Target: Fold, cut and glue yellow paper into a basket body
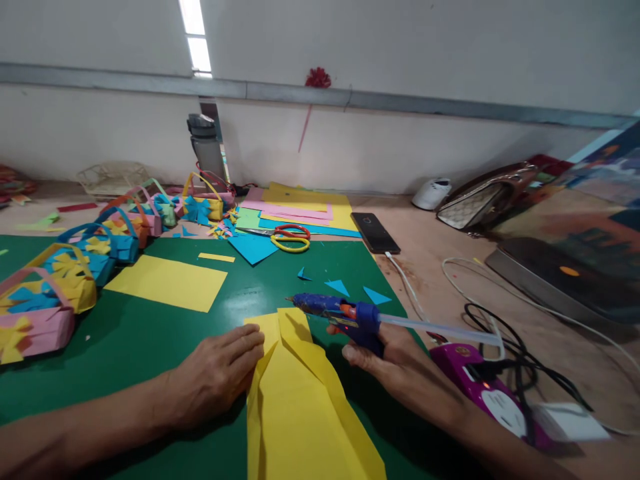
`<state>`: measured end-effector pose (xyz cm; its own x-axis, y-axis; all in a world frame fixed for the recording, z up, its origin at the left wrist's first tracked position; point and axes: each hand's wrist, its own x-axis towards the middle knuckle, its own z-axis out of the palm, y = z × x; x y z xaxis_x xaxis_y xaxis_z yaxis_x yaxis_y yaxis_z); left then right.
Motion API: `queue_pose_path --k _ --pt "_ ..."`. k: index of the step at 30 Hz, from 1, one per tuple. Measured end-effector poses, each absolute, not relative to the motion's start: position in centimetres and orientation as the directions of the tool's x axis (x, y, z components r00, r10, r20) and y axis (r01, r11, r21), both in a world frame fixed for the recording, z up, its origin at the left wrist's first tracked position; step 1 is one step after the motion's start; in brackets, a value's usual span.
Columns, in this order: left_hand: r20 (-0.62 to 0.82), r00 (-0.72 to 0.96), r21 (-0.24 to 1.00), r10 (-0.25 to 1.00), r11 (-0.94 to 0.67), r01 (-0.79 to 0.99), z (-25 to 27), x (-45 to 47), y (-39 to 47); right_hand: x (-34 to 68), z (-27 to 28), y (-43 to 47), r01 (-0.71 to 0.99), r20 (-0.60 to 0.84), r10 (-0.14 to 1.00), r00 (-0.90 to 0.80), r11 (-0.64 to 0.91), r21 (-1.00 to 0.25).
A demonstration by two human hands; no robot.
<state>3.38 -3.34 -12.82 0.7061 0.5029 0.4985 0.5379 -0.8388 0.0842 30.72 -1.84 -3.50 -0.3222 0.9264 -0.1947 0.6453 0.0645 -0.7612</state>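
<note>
My right hand is wrapped round the grip of a blue glue gun. A clear glue stick juts from its back, and the nozzle points left above the far end of a folded yellow paper. The folded side flaps of this paper stand partly up. My left hand grips the paper's left edge near the far end, its fingers close together; the thumb is hidden. Small blue paper triangles lie beyond the gun. A flat yellow paper sheet rests on the green mat.
Several paper baskets with handles line the left. Scissors lie by stacked coloured paper. Right of the mat are a phone, cables and a purple power strip. A bottle stands at the back.
</note>
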Motion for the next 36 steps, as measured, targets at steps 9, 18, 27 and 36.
queue_pose_path --k 9,18,27,36 --pt "0.306 0.775 0.081 0.552 -0.827 0.557 -12.6 3.7 -2.6 30.5 -3.8 -1.6 0.642 -0.171 0.924 -0.343 0.098 -0.76" --pt "0.259 0.835 0.132 0.485 -0.874 0.467 -11.3 4.3 -2.2 29.0 0.6 -3.0 0.789 -0.102 0.904 -0.414 0.301 -0.535" --pt "0.22 0.874 0.098 0.434 -0.901 0.423 -10.9 4.1 -2.1 25.4 2.4 -1.4 0.824 -0.189 0.817 -0.545 0.48 -0.301" --pt "0.192 0.879 0.117 0.437 -0.899 0.422 -10.9 4.1 -2.1 24.1 2.5 -0.9 0.865 -0.343 0.803 -0.487 0.497 -0.064"
